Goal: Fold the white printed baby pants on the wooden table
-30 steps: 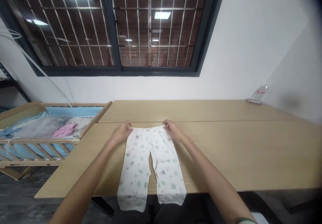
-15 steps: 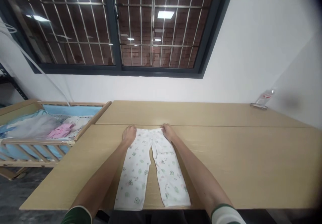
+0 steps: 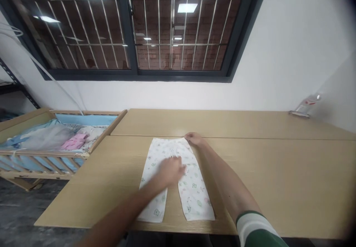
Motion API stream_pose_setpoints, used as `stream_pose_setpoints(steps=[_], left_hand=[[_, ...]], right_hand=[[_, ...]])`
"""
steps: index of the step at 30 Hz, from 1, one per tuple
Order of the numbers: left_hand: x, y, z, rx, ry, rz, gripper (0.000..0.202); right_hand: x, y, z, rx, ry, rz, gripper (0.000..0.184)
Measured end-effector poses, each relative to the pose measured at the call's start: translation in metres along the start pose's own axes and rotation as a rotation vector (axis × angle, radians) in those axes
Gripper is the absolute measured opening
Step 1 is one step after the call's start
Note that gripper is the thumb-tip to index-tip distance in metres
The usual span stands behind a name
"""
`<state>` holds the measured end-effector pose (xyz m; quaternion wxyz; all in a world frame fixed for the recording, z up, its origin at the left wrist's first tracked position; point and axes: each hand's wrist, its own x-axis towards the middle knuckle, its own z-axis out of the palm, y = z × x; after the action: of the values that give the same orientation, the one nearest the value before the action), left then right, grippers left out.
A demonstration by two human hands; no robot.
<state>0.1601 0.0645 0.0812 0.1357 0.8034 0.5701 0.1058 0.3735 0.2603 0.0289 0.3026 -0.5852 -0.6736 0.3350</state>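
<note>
Small white baby pants (image 3: 191,187) with a green and pink print lie flat on the wooden table (image 3: 278,173), waistband at the far end and legs pointing towards me. My right hand (image 3: 194,138) rests on the right corner of the waistband, its fingers closed on the fabric. My left hand (image 3: 169,172) lies over the crotch of the pants and is smeared by motion, so its fingers do not show clearly.
A wooden baby cot (image 3: 55,154) with blue lining and a heap of pink and white clothes (image 3: 75,140) stands against the table's left side. A plastic bottle (image 3: 306,106) lies at the table's far right by the white wall. A barred window is ahead.
My left hand has left the left waistband corner and moved down and right onto the middle of the pants. The pants now lie wholly on the table. My right hand stays at the waistband.
</note>
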Motion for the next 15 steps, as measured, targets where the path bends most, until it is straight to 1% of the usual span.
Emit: stream_pose_setpoints(steps=[2, 3, 4, 6, 8, 10, 15], left_hand=[[-0.035, 0.038, 0.022, -0.069, -0.083, 0.136, 0.045], [-0.049, 0.054, 0.033, -0.111, -0.113, 0.183, 0.048], [-0.061, 0.067, 0.044, -0.135, -0.134, 0.189, 0.05], [-0.074, 0.085, 0.061, -0.16, -0.178, 0.14, 0.055], [-0.077, 0.093, 0.07, -0.173, -0.211, 0.085, 0.057], [-0.076, 0.095, 0.074, -0.181, -0.223, 0.071, 0.054], [-0.077, 0.093, 0.068, -0.176, -0.193, 0.097, 0.034]], right_hand=[[0.0, -0.001, -0.002, 0.025, -0.012, 0.023, 0.015], [0.0, -0.002, -0.003, 0.033, -0.015, 0.033, 0.015], [0.001, -0.002, -0.003, 0.04, -0.017, 0.042, 0.015], [0.002, -0.003, -0.001, 0.048, -0.016, 0.056, 0.015], [0.003, -0.001, 0.003, 0.052, -0.009, 0.064, 0.014], [0.003, 0.0, 0.007, 0.049, 0.004, 0.069, 0.014], [-0.002, -0.002, 0.015, 0.029, 0.057, 0.077, 0.014]])
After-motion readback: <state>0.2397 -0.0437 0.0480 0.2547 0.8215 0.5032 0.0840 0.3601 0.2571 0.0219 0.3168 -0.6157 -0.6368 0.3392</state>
